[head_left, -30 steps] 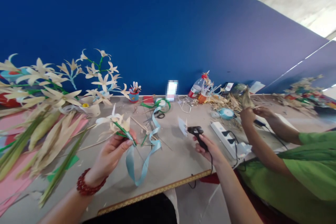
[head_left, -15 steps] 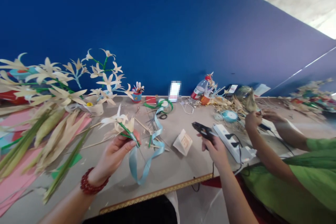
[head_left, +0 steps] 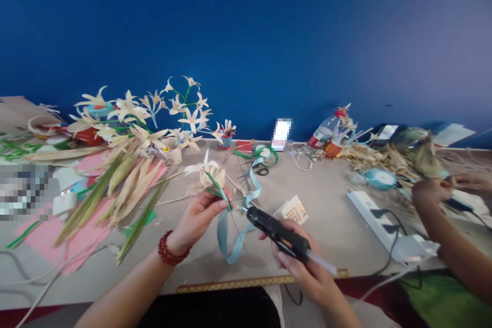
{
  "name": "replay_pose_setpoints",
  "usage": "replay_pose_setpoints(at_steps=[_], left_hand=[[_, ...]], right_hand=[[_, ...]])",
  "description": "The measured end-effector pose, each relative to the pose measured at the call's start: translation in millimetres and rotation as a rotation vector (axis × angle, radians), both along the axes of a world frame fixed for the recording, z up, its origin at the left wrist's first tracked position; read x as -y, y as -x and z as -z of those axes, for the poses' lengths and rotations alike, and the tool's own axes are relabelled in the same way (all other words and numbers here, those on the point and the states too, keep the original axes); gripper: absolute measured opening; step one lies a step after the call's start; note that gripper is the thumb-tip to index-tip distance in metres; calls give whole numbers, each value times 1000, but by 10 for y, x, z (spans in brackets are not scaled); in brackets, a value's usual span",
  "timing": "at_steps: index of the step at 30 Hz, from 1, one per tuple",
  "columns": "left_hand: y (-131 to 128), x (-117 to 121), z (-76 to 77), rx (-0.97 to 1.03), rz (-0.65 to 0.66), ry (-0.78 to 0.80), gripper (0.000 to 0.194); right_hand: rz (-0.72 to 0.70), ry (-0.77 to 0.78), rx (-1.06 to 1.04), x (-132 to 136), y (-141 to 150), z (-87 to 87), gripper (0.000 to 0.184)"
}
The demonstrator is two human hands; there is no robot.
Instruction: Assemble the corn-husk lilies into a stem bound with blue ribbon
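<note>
- Corn husks (head_left: 132,187) and pink sheets (head_left: 82,241) are spread on the surface (head_left: 326,179), well left of the glue gun (head_left: 279,233).
- Flower sprays (head_left: 148,136) are arranged behind the husks, left of and beyond the gun.
- Flower (head_left: 212,177): its green stem is pinched between thumb and fingers of the left hand (head_left: 202,218), left of the gun's nozzle and apart from it.
- Light blue ribbon (head_left: 226,246): hung in a loop between stem and gun, then trailed behind the nozzle.
- Glue gun: grasped in the right hand (head_left: 311,271), its nozzle directed leftward.
- Patterned card (head_left: 295,209): laid just beyond the gun.
- Bottle (head_left: 323,132): tilted, beyond the gun to the right.
- Power strip (head_left: 367,215): placed right of the gun.
</note>
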State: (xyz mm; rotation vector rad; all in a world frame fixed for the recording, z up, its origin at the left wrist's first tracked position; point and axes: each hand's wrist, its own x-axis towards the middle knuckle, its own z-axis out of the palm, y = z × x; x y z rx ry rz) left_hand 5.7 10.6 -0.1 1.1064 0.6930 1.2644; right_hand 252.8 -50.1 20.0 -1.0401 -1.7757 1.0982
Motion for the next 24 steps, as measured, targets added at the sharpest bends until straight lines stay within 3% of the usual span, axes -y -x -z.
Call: replay_pose_setpoints(at_steps=[4,8,24], left_hand=[[-7,7,-7,21,-5,7,15],[-7,10,6,24,-18,25,16],[-17,23,10,34,-22,53,19]], right_hand=[[8,-170,142,7,146,-71,34],[-10,-260,169,-7,203,-37,41],[39,-320,230,-24,219,63,39]])
